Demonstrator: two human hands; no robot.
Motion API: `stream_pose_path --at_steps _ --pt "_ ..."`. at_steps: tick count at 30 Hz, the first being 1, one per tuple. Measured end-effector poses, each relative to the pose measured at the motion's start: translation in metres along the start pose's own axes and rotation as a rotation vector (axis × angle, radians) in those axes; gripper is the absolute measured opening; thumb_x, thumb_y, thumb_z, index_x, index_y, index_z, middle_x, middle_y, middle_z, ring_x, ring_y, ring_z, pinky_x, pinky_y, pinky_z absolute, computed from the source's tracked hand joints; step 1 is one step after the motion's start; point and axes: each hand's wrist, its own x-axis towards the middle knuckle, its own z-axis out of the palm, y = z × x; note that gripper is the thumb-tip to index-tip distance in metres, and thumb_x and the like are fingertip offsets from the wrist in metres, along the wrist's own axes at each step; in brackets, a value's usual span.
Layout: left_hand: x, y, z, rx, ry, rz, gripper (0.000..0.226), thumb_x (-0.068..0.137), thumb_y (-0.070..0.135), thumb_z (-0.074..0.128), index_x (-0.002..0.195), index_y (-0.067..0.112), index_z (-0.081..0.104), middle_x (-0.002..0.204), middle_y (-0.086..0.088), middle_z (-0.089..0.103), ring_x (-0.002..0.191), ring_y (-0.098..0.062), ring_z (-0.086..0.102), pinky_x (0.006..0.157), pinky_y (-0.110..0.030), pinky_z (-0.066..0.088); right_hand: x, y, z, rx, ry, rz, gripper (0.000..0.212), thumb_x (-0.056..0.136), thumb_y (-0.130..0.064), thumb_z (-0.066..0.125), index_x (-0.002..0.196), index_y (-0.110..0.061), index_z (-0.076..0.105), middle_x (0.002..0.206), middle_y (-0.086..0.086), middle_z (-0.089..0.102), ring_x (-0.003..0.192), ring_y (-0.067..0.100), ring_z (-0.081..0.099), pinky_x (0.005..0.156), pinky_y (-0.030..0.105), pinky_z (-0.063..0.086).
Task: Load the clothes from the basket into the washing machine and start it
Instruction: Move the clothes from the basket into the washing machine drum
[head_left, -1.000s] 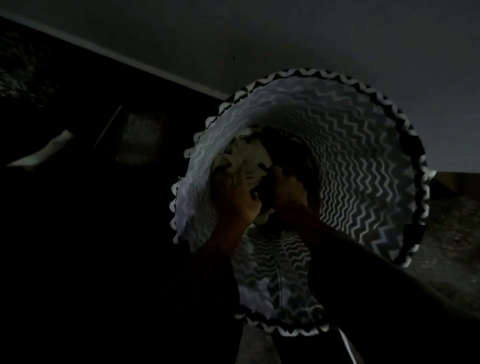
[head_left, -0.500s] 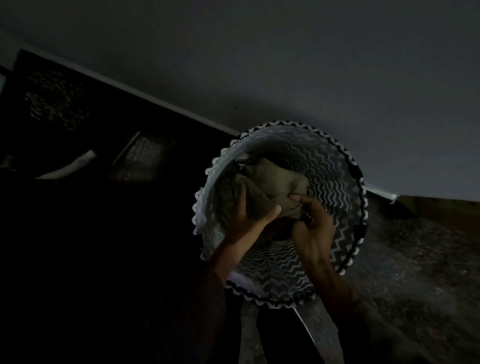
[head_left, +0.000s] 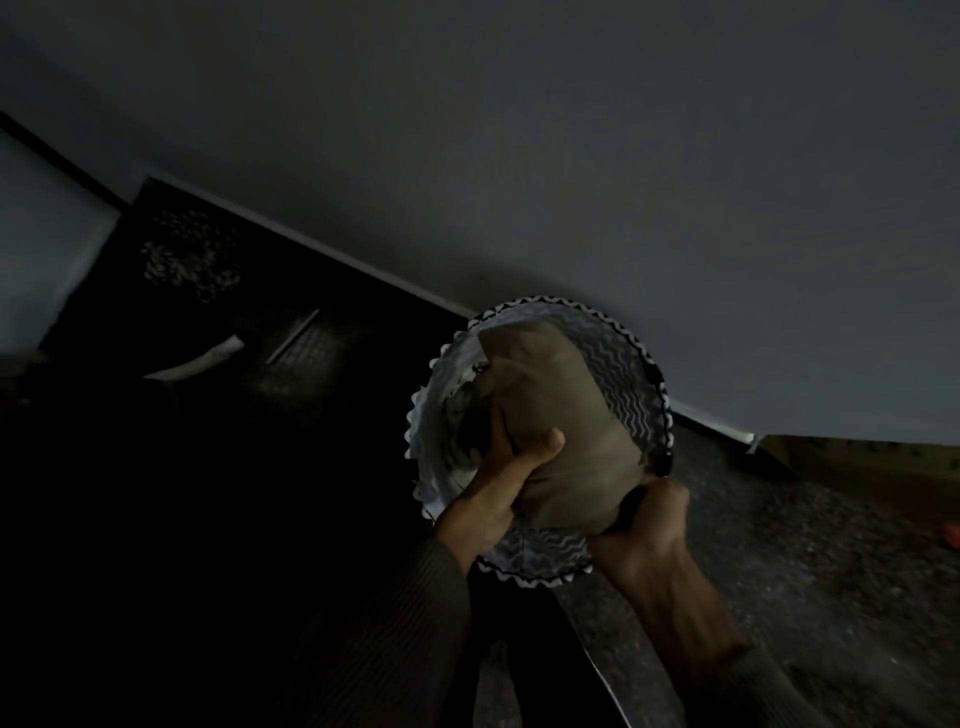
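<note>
A round laundry basket (head_left: 636, 384) with a black-and-white zigzag pattern stands on the floor by the wall. Above its mouth I hold a bunched olive-brown garment (head_left: 566, 426). My left hand (head_left: 511, 467) grips its left side, thumb across the cloth. My right hand (head_left: 644, 525) grips its lower right end. More pale, patterned clothes (head_left: 460, 415) lie inside the basket at the left, partly hidden by the garment. The scene is very dim. No washing machine can be made out.
A grey wall (head_left: 623, 156) fills the top. A dark area (head_left: 260, 322) at the left holds a pale curved object (head_left: 202, 364). Speckled floor (head_left: 805, 571) lies at the right, with a small red thing (head_left: 953, 532) at the edge.
Both hands have drawn the olive-brown garment up from inside the basket to its mouth. The basket now looks smaller and farther, as my head has risen.
</note>
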Motion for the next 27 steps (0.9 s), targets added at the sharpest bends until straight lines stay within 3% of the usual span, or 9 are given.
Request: stream_pose_path --at_steps 2,5,9,12,16,18,20,22,27 --pt "-0.013 0.005 0.005 -0.029 -0.016 0.025 0.140 0.024 0.061 0.094 0.147 0.039 0.032 0.132 0.009 0.059 0.114 -0.014 0.061 0.081 -0.032 0.058 -0.005 -0.002 -0.001 0.006 -0.020 0.101 0.051 0.100 -0.029 0.024 0.133 -0.004 0.055 0.136 0.024 0.054 0.126 0.039 0.050 0.109 0.049 0.038" --pt "-0.035 0.016 0.011 -0.084 0.019 0.058 0.126 0.029 0.047 0.098 0.142 0.030 0.045 0.129 0.001 0.065 0.115 -0.019 0.064 0.082 -0.033 0.057 -0.018 -0.005 0.003 -0.071 -0.144 0.155 0.057 0.102 -0.041 0.026 0.136 -0.004 0.053 0.138 0.023 0.054 0.126 0.039 0.050 0.094 0.053 0.049" --pt "-0.066 0.032 0.010 -0.208 0.082 0.087 0.084 0.052 0.024 0.086 0.130 0.012 0.060 0.116 -0.007 0.072 0.103 -0.024 0.070 0.074 -0.032 0.059 -0.051 -0.007 0.016 -0.250 -0.314 0.140 0.047 0.093 -0.012 0.034 0.135 0.004 0.050 0.132 0.024 0.057 0.116 0.040 0.056 0.103 0.050 0.043" --pt "-0.092 0.040 0.001 -0.291 0.111 0.117 0.054 0.067 0.008 0.076 0.119 0.006 0.065 0.101 -0.009 0.076 0.089 -0.023 0.074 0.066 -0.031 0.059 -0.082 -0.013 0.012 -0.294 -0.565 0.177 0.053 0.084 0.002 0.037 0.133 -0.002 0.055 0.130 0.019 0.062 0.112 0.034 0.064 0.091 0.045 0.055" --pt "-0.130 0.044 -0.001 -0.299 0.128 0.145 0.047 0.065 0.011 0.074 0.112 0.008 0.069 0.105 -0.014 0.074 0.093 -0.027 0.073 0.071 -0.034 0.060 -0.108 -0.017 -0.004 -0.360 -0.773 0.173 0.063 0.074 0.002 0.049 0.135 -0.010 0.056 0.141 0.018 0.054 0.119 0.036 0.058 0.105 0.053 0.037" --pt "-0.147 0.048 0.004 -0.273 0.137 0.151 0.054 0.059 0.015 0.079 0.112 0.009 0.069 0.106 -0.014 0.074 0.093 -0.027 0.073 0.070 -0.034 0.060 -0.112 -0.012 -0.009 -0.373 -0.759 0.157 0.063 0.070 0.001 0.051 0.131 -0.011 0.059 0.138 0.020 0.055 0.115 0.037 0.058 0.102 0.050 0.040" --pt "-0.162 0.051 0.008 -0.259 0.156 0.163 0.054 0.065 0.015 0.077 0.117 0.007 0.067 0.111 -0.015 0.073 0.097 -0.027 0.072 0.073 -0.035 0.059 -0.118 -0.005 -0.009 -0.446 -0.658 0.062 0.059 0.068 0.002 0.052 0.126 -0.008 0.061 0.133 0.024 0.057 0.111 0.039 0.059 0.092 0.047 0.048" --pt "-0.176 0.056 0.012 -0.250 0.194 0.172 0.048 0.071 0.011 0.075 0.119 0.007 0.066 0.112 -0.014 0.073 0.098 -0.027 0.072 0.075 -0.035 0.058 -0.124 -0.003 -0.007 -0.535 -0.578 -0.046 0.057 0.068 0.004 0.053 0.124 -0.005 0.062 0.128 0.026 0.060 0.109 0.041 0.060 0.092 0.048 0.048" --pt "-0.221 0.077 0.017 -0.316 0.240 0.162 0.043 0.073 0.021 0.068 0.114 0.008 0.068 0.107 -0.012 0.075 0.089 -0.026 0.074 0.071 -0.033 0.058 -0.157 -0.007 0.000 -0.640 -0.541 -0.264 0.046 0.062 -0.006 0.054 0.107 -0.009 0.066 0.094 0.018 0.070 0.077 0.028 0.063 0.073 0.037 0.048"
